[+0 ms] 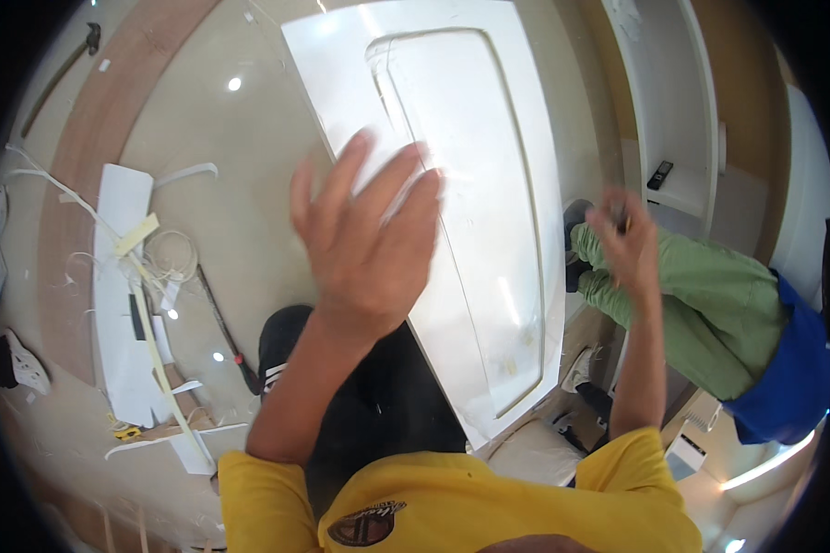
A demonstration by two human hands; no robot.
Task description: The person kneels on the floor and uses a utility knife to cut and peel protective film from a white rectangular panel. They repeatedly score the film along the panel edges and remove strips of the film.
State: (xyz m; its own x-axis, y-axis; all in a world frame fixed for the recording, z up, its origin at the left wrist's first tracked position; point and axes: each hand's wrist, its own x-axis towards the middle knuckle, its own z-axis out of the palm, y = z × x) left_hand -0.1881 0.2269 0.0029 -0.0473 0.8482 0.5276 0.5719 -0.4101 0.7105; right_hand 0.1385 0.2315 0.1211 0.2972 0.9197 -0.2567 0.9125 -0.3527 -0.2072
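Note:
A large white panel (498,221) with a rounded groove near its border lies in front of me. A thin dark line runs along its length. Over the panel's left edge my left hand (369,244) is raised, fingers spread and nothing in it. Off the panel's right side, my right hand (632,249) is up and smeared a little by motion. Its fingers are bent around a small dark thing that I cannot make out.
Close on the right stands another person in green trousers (701,286). White shelving (682,101) holds a dark remote control (659,175). On the left floor lie a white board strip (120,304), a red-and-black handled tool (240,359), a hammer (92,39), cord (171,253) and a shoe (28,364).

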